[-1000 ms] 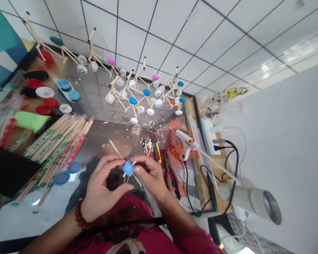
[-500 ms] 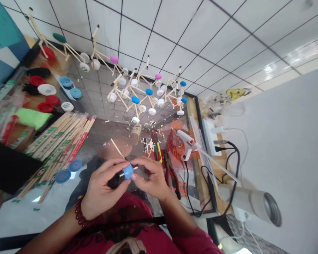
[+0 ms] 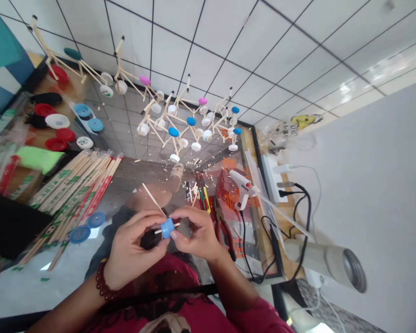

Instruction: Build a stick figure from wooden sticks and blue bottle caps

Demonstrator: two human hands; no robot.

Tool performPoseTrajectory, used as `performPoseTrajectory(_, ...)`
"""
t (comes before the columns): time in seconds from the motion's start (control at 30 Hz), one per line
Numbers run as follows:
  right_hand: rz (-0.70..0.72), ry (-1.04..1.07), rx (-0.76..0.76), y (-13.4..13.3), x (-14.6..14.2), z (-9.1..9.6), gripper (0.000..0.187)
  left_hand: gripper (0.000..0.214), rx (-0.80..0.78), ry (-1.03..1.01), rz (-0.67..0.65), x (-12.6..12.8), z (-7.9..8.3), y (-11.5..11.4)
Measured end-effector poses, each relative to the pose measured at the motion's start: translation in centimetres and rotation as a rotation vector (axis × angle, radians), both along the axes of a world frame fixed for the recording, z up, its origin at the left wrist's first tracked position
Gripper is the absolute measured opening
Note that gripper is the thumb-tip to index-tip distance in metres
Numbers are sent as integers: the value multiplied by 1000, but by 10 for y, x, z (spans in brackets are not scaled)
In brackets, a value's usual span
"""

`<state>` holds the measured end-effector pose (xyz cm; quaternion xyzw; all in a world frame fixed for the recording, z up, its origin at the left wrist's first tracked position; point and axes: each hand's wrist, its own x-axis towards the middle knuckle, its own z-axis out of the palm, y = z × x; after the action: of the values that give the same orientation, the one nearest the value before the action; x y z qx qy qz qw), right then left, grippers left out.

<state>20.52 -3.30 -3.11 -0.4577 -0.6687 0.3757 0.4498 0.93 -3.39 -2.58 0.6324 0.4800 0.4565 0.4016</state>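
Between both hands is a pair of small blue bottle caps (image 3: 167, 228) pressed face to face, with short wooden stick ends poking out on either side. A longer thin wooden stick (image 3: 151, 197) slants up and left from beside the caps; its lower end is hidden by fingers. My left hand (image 3: 133, 247) pinches the caps from the left, thumb below and index finger above. From the right, my right hand (image 3: 197, 232) grips them between thumb and fingertips.
Stick models with cap wheels (image 3: 173, 132) stand along the back. Bundled chopsticks (image 3: 79, 194) and blue caps (image 3: 79, 234) lie at left. To the right are pliers (image 3: 222, 226), a glue gun (image 3: 243, 188) with its cord, and a power strip (image 3: 274, 178).
The blue caps have turned slightly, and the seam between them shows more clearly. Both hands keep their hold, and the whole view has shifted a little.
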Motion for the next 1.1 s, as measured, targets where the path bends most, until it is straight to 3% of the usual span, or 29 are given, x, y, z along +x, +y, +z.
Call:
performPoseTrajectory(0.1,23,12,7,-1,-3,-2,20,30,65,-64,-63,-2,3,4)
performPoseTrajectory(0.2,29,49,-11,-1,-2,-3,19,30,8,-129,-53,-2,3,5)
performPoseTrajectory(0.37,67,44,-33,1,9,0,36,26,-283,-380,27,0,-3,4)
performPoseTrajectory(0.47,133,-31,49,2,12,1,44,28,-475,-489,-24,-1,-5,4)
performPoseTrajectory(0.6,122,-84,77,3,12,1,39,33,-661,-604,-102,-2,-6,4)
performPoseTrajectory(0.7,117,-80,64,2,11,1,35,26,-648,-579,-113,-2,-7,4)
performPoseTrajectory(0.9,199,-104,101,3,14,-2,37,23,-388,-358,-110,-5,1,8)
performPoseTrajectory(1.0,212,-119,124,5,15,-5,37,21,-397,-357,-126,-5,2,9)
performPoseTrajectory(1.1,193,-103,158,6,14,-3,35,21,-480,-488,-115,-4,2,8)
